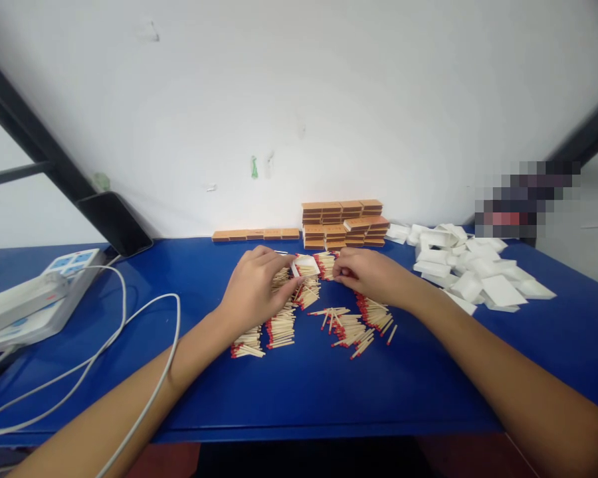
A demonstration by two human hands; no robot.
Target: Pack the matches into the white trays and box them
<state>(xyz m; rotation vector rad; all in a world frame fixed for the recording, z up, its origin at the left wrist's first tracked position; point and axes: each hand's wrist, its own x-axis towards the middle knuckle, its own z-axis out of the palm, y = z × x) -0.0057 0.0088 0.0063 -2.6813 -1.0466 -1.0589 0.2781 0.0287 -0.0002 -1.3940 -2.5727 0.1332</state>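
Observation:
My left hand point(256, 285) is curled around a small white matchbox tray point(306, 265) with matches in it, held just above the blue table point(299, 392). My right hand point(371, 273) is closed in a pinch on a few red-tipped matches point(326, 264) at the tray's right side. Loose matches point(351, 325) lie in heaps under and in front of both hands, and more bundles point(279, 328) sit near my left wrist.
Brown matchbox sleeves point(343, 224) are stacked against the white wall, with a low row point(255, 234) to their left. Empty white trays point(471, 265) are piled at the right. A white power strip point(34, 295), its cable point(129, 345) and a dark phone point(115, 222) are at the left.

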